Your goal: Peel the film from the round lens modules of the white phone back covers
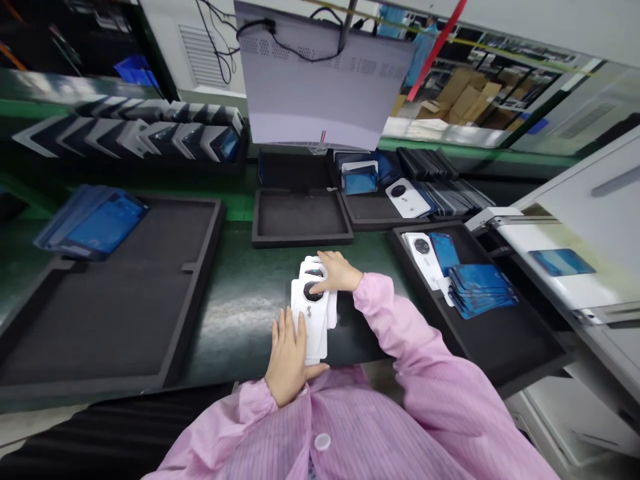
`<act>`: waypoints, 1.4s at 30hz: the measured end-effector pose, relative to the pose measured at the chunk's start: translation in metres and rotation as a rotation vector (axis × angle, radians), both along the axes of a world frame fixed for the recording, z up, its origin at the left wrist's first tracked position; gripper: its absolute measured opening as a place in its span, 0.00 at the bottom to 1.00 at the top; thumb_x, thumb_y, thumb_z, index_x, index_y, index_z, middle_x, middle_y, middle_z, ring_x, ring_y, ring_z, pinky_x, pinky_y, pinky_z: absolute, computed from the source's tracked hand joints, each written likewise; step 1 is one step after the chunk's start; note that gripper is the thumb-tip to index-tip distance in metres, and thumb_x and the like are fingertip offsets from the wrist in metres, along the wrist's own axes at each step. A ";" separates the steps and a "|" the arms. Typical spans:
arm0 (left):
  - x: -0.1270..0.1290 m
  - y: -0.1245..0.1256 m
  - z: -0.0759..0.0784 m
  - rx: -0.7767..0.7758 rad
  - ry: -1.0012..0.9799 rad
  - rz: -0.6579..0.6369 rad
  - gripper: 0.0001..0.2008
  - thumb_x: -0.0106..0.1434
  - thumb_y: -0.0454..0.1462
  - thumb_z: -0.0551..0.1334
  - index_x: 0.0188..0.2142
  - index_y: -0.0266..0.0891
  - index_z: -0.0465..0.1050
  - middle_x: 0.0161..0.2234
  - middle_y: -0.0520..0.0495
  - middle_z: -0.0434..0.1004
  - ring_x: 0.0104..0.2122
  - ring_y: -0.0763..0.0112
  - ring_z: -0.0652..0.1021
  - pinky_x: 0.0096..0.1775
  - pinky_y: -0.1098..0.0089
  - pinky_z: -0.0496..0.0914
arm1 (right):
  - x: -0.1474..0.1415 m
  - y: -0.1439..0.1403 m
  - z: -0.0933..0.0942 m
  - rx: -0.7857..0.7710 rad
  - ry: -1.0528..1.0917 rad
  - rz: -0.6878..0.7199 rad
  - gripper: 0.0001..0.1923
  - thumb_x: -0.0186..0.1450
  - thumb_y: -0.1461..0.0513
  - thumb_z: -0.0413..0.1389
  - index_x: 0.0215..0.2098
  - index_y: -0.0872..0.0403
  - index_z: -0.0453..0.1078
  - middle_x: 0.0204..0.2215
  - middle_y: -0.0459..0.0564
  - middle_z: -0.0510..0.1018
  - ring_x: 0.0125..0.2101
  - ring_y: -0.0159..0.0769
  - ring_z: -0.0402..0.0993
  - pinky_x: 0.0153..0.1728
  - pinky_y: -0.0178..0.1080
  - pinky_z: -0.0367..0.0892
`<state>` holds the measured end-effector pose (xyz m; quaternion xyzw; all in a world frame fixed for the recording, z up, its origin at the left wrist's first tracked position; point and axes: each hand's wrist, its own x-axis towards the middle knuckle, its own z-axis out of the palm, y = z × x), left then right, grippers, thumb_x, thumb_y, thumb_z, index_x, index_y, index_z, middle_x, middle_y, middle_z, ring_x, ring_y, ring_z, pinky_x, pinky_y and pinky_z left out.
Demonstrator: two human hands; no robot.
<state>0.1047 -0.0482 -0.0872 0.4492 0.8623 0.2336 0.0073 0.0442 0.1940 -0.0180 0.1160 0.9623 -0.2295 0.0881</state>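
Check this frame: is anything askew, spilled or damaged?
The white panels under the right hand look askew: their edges stick out unevenly instead of lining up flush. I see no spill or damage.

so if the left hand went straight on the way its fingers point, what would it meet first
The left hand would probably first brush the white panels beside it, then meet the black centre tray ahead; depth is unclear.
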 end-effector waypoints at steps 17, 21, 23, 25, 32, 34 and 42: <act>-0.010 0.014 0.008 0.080 -0.097 -0.187 0.69 0.44 0.49 0.72 0.65 0.39 0.17 0.65 0.13 0.33 0.64 0.34 0.45 0.56 0.39 0.57 | 0.010 0.035 0.022 -0.649 -0.154 -0.044 0.22 0.37 0.58 0.72 0.29 0.56 0.73 0.27 0.45 0.80 0.28 0.37 0.77 0.25 0.32 0.68; -0.014 0.014 0.009 0.113 -0.153 -0.201 0.71 0.41 0.47 0.74 0.65 0.42 0.18 0.65 0.16 0.33 0.64 0.36 0.48 0.57 0.43 0.58 | 0.030 0.039 0.010 -0.852 -0.069 -0.144 0.23 0.38 0.60 0.72 0.31 0.58 0.72 0.29 0.47 0.80 0.29 0.37 0.77 0.28 0.33 0.70; -0.018 0.014 0.010 0.134 -0.166 -0.177 0.70 0.41 0.45 0.75 0.66 0.41 0.19 0.65 0.17 0.32 0.64 0.38 0.48 0.57 0.45 0.59 | 0.041 0.040 0.004 -0.948 0.005 -0.207 0.23 0.39 0.61 0.71 0.32 0.58 0.71 0.29 0.48 0.80 0.29 0.37 0.77 0.30 0.35 0.71; -0.023 0.013 0.013 0.163 -0.186 -0.107 0.68 0.43 0.45 0.75 0.66 0.41 0.22 0.66 0.20 0.34 0.65 0.40 0.49 0.58 0.46 0.59 | 0.052 0.043 -0.003 -1.032 0.093 -0.280 0.23 0.41 0.60 0.71 0.33 0.58 0.71 0.29 0.48 0.80 0.29 0.36 0.77 0.31 0.35 0.72; -0.053 0.013 0.025 0.381 -0.650 0.120 0.58 0.46 0.46 0.73 0.67 0.45 0.37 0.61 0.34 0.58 0.61 0.50 0.63 0.59 0.50 0.59 | 0.069 0.053 -0.025 -1.257 0.324 -0.517 0.24 0.41 0.59 0.71 0.34 0.58 0.72 0.29 0.49 0.80 0.28 0.35 0.77 0.34 0.37 0.72; -0.059 0.017 0.026 0.524 -0.861 0.121 0.53 0.50 0.48 0.70 0.66 0.46 0.39 0.63 0.35 0.55 0.61 0.54 0.64 0.58 0.54 0.61 | 0.069 0.050 -0.029 -1.296 0.359 -0.552 0.24 0.42 0.58 0.70 0.35 0.58 0.73 0.30 0.50 0.81 0.29 0.36 0.77 0.34 0.38 0.72; -0.072 0.044 0.037 0.870 -0.978 0.392 0.49 0.55 0.46 0.67 0.66 0.44 0.36 0.61 0.32 0.58 0.56 0.59 0.70 0.53 0.59 0.68 | 0.071 0.024 -0.031 -1.263 0.620 -0.559 0.25 0.44 0.57 0.70 0.38 0.56 0.71 0.34 0.47 0.79 0.34 0.36 0.76 0.42 0.39 0.70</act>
